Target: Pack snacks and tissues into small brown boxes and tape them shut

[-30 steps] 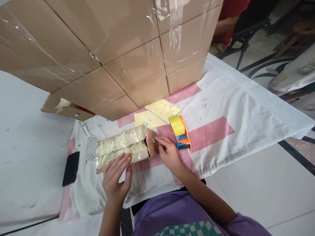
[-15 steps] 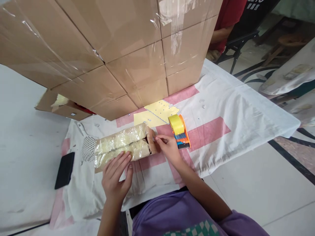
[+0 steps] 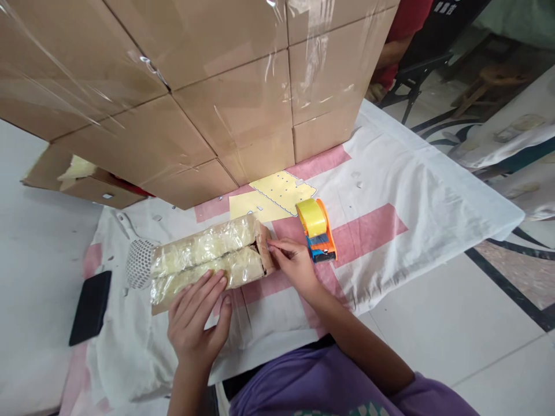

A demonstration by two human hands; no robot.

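A long, low cardboard box point(image 3: 203, 248), its top covered with yellowish panels under shiny clear tape, lies on the cloth in front of me. My left hand point(image 3: 202, 320) rests with its fingers stretched out on the box's near side. At the box's right end, my right hand point(image 3: 297, 266) has thumb and forefinger pinched against the brown cardboard flap. A tiny pale bit shows at those fingertips, too small to name. Just right of that hand stands an orange and blue tape dispenser point(image 3: 321, 231) with a yellow roll. Behind the box lie pale yellow paper pieces point(image 3: 277, 193).
A tall wall of taped cardboard boxes point(image 3: 243, 110) rises at the back. On the left are a white perforated ladle point(image 3: 139, 263), a black phone-like slab point(image 3: 90, 309) and an open carton point(image 3: 102, 193). A person's arm point(image 3: 396, 52) shows at upper right.
My view has shifted slightly, so the box, ladle and black slab appear farther left. Both hands keep nearly the same places on the box.
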